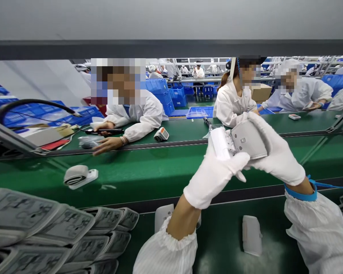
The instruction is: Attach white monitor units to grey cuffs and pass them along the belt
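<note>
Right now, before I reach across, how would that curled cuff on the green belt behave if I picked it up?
The curled cuff looks soft-banded, so it probably flexes. Its white plastic housing likely weighs more, so it may swing that way. On the smooth green belt, it could slide if pushed.

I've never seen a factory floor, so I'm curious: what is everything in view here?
Hinged device: one, white and grey, held in both hands.
Conveyor belts: three, green, running across the view.
Printed panels: many, grey, stacked lower left.
Coiled device: one, white and grey, middle belt.
Small device: one, mainly white, far belt.
Plastic covers: two, white, nearest belt.
Crates: many, blue, beyond the belts.
Co-workers: several, white coats, around the belts.
Left hand: one, white glove, on the device.
Right hand: one, white glove, on the device.
Wrist strap: one, blue, right wrist.
</note>
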Motion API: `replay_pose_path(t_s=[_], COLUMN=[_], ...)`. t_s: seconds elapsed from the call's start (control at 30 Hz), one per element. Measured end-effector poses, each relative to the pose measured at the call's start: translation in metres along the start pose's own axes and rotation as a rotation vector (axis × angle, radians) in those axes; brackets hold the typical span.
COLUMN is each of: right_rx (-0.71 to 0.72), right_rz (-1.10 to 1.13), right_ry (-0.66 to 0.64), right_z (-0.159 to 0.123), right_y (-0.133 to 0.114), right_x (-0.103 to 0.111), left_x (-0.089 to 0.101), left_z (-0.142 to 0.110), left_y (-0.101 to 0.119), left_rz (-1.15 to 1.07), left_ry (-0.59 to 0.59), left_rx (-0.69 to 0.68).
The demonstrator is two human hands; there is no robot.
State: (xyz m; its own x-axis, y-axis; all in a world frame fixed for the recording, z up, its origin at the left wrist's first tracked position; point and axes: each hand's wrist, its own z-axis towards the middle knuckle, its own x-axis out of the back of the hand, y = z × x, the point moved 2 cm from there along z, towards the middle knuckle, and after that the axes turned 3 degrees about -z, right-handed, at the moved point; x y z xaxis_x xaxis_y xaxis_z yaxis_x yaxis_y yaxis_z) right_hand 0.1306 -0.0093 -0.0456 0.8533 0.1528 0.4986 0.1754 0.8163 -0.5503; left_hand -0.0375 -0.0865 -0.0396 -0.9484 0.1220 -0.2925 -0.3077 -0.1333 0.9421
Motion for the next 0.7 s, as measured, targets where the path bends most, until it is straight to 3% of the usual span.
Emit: replay_pose_path(t_s=[0.17,0.3,0.5,0.7], right_rx=[0.008,0.059,0.095,0.078], right_rz=[-0.007,-0.033,-0.066,-0.09], right_ry=[0.035,-0.036,-0.102,-0.038], right_z=[0.002,0.001,0.001,-0.001], right_y=[-0.002,-0.004,0.0,0.0], right_x=[-0.001,-0.004,-0.009,-0.015], left_x=[0.013,0.019,0.022,0.024], left_z=[0.003,0.0,-0.001,0.0], left_y=[-0.003,-0.006,-0.008,-0.009], left_rz=[-0.007,0.045,0.119,0.169], left_ry=[-0.055,-0.101,-0.051,0.009], left_rx=[0.015,0.091,0.113,0.085])
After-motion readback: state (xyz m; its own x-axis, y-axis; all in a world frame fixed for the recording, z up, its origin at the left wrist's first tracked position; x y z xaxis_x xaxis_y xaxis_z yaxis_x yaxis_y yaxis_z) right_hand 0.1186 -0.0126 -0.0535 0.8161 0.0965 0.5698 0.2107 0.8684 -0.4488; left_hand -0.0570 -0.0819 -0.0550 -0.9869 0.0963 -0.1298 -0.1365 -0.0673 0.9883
